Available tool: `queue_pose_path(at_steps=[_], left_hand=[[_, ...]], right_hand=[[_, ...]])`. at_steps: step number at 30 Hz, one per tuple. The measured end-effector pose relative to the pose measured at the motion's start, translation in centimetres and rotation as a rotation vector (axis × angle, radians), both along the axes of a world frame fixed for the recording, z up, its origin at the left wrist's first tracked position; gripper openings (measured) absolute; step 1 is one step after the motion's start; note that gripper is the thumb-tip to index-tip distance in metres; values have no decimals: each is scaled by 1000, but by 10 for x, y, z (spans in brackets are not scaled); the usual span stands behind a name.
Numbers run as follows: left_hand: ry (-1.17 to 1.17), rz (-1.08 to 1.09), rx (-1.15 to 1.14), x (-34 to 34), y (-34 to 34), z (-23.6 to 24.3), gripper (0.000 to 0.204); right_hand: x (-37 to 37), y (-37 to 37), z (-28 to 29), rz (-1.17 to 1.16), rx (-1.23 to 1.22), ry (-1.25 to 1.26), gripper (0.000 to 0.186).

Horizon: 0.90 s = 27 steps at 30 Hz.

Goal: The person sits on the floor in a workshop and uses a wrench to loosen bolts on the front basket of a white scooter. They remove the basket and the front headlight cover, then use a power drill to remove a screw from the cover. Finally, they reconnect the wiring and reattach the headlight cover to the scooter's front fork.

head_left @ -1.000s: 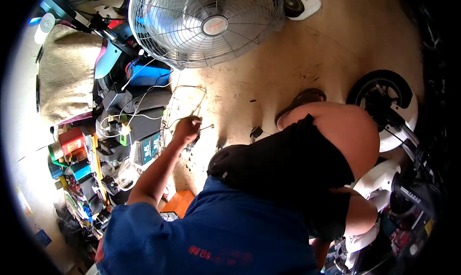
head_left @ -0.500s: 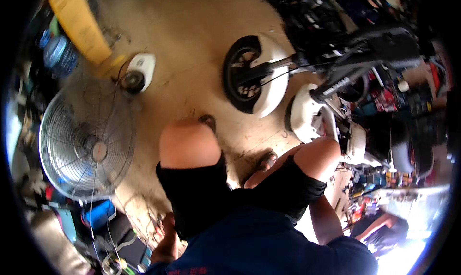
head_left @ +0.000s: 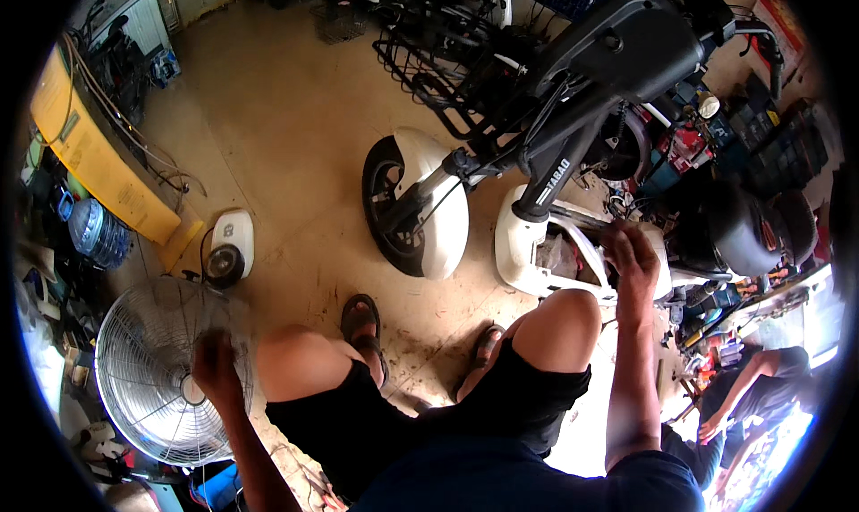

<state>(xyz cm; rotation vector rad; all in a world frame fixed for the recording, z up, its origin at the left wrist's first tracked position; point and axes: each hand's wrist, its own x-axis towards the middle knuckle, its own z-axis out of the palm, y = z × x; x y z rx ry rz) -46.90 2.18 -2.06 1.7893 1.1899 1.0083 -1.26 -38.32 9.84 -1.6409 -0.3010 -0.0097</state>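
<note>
Grip: the left hand (head_left: 215, 365), in front of the fan (head_left: 161, 378), is blurred, its fingers seemingly bent; whether it holds or touches anything, I cannot tell. The right hand (head_left: 634, 257), well to the right of the fan, has bent, bunched fingers in front of the scooter's (head_left: 553, 174) shell (head_left: 517, 248); nothing held shows, but I cannot tell whether they pinch something small or touch the shell.
Scooter: right of the fan; likely heavy and stiff, liable to roll or tip, so best taken by bar (head_left: 756, 31) and seat (head_left: 747, 230) together. Black above, white below.
Fan: probably light for its width, its wire grille springy and easily bent; safer held by the outer rim than the middle. Round, silvery, finely ringed.
Shell: right of the fan; probably hard, smooth plastic, slippery and apt to crack, better held along a thick edge. White, with an open middle.
Stem (head_left: 540, 193): right of the fan; likely rigid, a sound handhold. Black, thick, pale lettering.
Guard (head_left: 445, 230): between fan and shell; probably thin and flexible, poor for lifting. White, curved, glossy.
Wheel (head_left: 379, 212): on the guard's fan side; likely grippy rubber. Black, spoked.
</note>
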Motion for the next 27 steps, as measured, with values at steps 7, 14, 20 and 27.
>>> queue_pose_path(at_steps=[7,14,20,27], left_hand=[[-142,-1117,766,234,-41,178,25],[159,-1301,1134,286,-66,173,30],[-88,-1361,288,330,-47,140,47],[-362,-954,-555,425,1,79,26]], right_hand=[[-89,148,36,917,113,606,56],[-82,165,0,658,663,1013,31],[-50,149,-53,501,711,777,30],[-34,141,-108,241,390,430,33]])
